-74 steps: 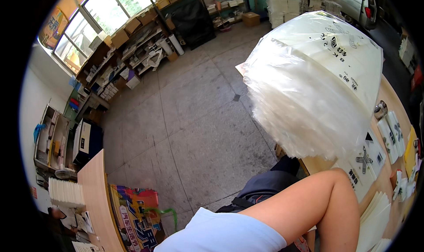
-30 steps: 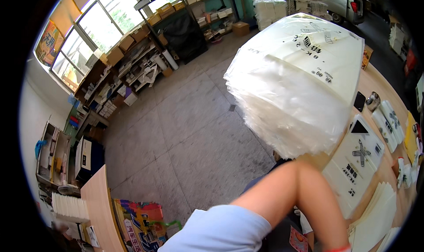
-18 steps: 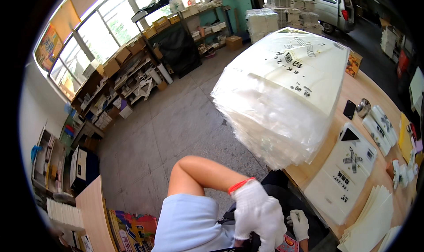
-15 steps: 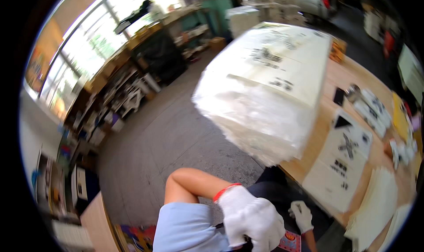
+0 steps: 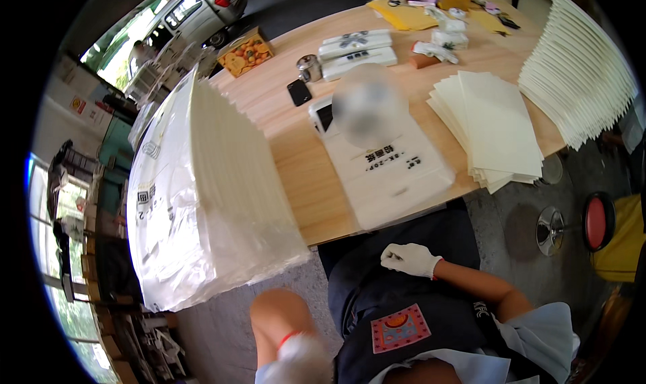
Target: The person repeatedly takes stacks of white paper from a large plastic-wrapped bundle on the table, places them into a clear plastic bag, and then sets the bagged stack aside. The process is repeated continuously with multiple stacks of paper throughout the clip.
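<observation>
Left hand (image 5: 301,362) has shifted farther from right hand (image 5: 409,259), blurred, grip can't tell; right's curled below printed bag pile (image 5: 393,190), packed stack (image 5: 225,182) left of it, sheets (image 5: 501,118) right still loose.

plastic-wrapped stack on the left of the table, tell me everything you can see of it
The stack is bulky, with many pale, cream-white layers and what looks like glossy, clear plastic. Dark printing marks its broad outer face; the layers' edges show on the side toward the table's middle. The near end is crinkled and seems to jut past the table edge. Neither the left hand nor the right hand touches it.
</observation>
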Available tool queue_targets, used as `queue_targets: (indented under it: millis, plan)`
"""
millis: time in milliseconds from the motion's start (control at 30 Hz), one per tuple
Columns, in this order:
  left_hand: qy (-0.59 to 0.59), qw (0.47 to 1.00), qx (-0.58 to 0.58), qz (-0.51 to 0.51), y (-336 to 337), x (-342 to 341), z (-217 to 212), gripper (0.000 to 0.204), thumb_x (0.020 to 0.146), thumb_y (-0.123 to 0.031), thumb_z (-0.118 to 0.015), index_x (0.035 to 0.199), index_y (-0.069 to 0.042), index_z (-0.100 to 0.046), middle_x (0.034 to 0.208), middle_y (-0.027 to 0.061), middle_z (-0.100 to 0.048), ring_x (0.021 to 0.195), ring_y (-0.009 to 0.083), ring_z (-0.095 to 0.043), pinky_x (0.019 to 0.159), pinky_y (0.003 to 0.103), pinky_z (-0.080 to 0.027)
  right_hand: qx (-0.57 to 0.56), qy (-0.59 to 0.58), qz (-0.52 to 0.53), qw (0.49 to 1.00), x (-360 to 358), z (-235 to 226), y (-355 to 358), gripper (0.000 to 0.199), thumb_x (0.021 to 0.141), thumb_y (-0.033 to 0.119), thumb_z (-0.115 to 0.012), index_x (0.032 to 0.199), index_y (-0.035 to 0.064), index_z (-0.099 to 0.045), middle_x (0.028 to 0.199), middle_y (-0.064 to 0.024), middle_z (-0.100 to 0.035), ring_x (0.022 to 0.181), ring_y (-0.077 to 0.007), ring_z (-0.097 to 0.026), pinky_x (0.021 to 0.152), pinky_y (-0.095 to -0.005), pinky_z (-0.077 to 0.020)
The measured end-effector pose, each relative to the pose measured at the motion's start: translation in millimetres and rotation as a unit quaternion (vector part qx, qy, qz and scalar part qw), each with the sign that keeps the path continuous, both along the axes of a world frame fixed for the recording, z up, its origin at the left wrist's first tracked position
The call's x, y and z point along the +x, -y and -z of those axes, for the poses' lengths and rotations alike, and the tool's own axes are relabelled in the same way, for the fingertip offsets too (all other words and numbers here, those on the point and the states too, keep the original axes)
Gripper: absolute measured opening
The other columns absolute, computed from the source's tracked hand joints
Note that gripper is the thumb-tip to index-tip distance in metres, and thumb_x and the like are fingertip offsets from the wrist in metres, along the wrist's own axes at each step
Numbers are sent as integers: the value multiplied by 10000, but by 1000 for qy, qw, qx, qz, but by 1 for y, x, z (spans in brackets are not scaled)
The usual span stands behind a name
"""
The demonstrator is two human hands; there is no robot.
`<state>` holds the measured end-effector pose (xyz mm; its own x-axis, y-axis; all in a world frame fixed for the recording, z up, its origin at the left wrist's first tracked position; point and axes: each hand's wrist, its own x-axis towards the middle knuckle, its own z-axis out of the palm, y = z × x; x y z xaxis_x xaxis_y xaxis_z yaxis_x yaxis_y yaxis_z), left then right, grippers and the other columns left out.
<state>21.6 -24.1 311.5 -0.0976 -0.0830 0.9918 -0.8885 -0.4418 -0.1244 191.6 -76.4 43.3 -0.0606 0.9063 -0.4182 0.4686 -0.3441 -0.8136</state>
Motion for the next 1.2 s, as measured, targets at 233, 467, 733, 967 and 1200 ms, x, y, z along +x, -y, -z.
queue_targets:
  millis: [233, 467, 733, 967, 1200]
  plan:
    - [-618, 689, -36, -376, -78, 99, 209, 231, 766, -221, -685, 940, -85, -617, 921, 121, -632, 838, 304, -606, 716, 385, -488, -13, -43, 66, 997, 16, 11, 21, 309, 874, 403, -537, 971, 118, -607, 840, -63, -670, 824, -239, -648, 734, -332, -484]
    - [-733, 514, -99, -435, -118, 150, 317, 163, 786, -235, -633, 826, -78, -639, 966, 90, -622, 898, 268, -605, 751, 388, -477, 11, -33, 101, 994, 26, 17, 40, 315, 874, 402, -538, 965, 109, -610, 825, -63, -665, 784, -235, -647, 724, -321, -485]
    - [-777, 513, -159, -328, -153, 145, 320, 131, 775, -207, -607, 814, -89, -646, 940, 78, -628, 889, 262, -604, 754, 364, -469, -1, -164, 170, 972, 50, 21, 43, 281, 882, 337, -571, 961, 69, -604, 776, -27, -646, 681, -109, -611, 660, -252, -484]
    - [-731, 525, 0, -435, -134, 151, 302, 167, 774, -214, -611, 877, -87, -647, 865, 109, -631, 837, 307, -594, 762, 390, -464, 7, -160, 195, 968, 60, 3, 30, 249, 893, 293, -581, 969, 56, -594, 791, -28, -637, 689, -99, -598, 657, -244, -489]
    - [-731, 540, -177, -376, -156, 148, 308, 144, 803, -123, -573, 918, -56, -627, 836, 95, -639, 744, 235, -604, 683, 339, -466, 12, -243, 213, 946, 59, 8, 22, 235, 904, 281, -551, 949, 54, -589, 775, -33, -633, 650, -101, -581, 627, -239, -479]
